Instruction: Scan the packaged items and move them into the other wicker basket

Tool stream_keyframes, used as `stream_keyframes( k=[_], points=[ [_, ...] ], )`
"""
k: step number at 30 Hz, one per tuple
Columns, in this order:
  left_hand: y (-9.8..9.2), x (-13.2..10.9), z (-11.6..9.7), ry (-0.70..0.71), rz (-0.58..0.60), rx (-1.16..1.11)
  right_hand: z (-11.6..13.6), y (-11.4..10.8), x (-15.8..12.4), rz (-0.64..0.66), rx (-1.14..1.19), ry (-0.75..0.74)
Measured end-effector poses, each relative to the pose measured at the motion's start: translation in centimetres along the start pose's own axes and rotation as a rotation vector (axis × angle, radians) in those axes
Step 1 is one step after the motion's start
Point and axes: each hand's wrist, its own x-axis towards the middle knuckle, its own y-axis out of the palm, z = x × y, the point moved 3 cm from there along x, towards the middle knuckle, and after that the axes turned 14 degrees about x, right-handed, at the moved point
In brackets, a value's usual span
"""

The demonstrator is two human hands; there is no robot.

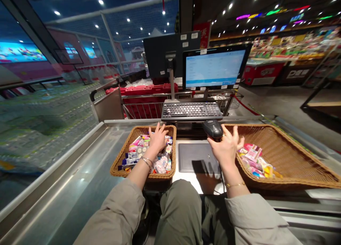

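Observation:
My left hand (159, 139) is over the left wicker basket (114, 171), its fingers spread and nothing visible in them. Small packaged goods (162, 163) lie in that basket, among them blue-and-white packs and pink and clear wrappers. My right hand (226, 147) holds a black barcode scanner (213, 128) between thumb and forefinger, with the other fingers held away. The scanner's head points forward, above the flat grey plate (193, 158) in the counter. Beside my right hand, the right wicker basket (287, 149) has colourful small packs (255, 161) at its near left end.
A black keyboard (191, 110) stands beyond the plate, below a lit monitor (215, 69). A second monitor (170, 56) faces away. Metal counter edges (50, 170) run along the left. Behind are a shopping cart (144, 108) and a red freezer (262, 74).

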Motion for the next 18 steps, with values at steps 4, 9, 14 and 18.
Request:
stream_keyframes(
  k=[4,9,14,18],
  points=[
    [1.4,-0.7,0.4,0.086,0.101,0.045,-0.5,0.4,-0.4,0.010,-0.017,0.003],
    [3.2,-1.4,0.4,0.216,0.231,0.061,-0.7,0.5,-0.5,0.027,-0.047,0.002],
    [3.3,-1.3,0.2,0.216,0.229,0.027,-0.7,0.5,-0.5,0.038,-0.055,0.018],
    [2.7,-0.9,0.5,0.159,0.252,-0.028,-0.9,0.5,-0.6,0.038,-0.048,0.042]
  ],
)
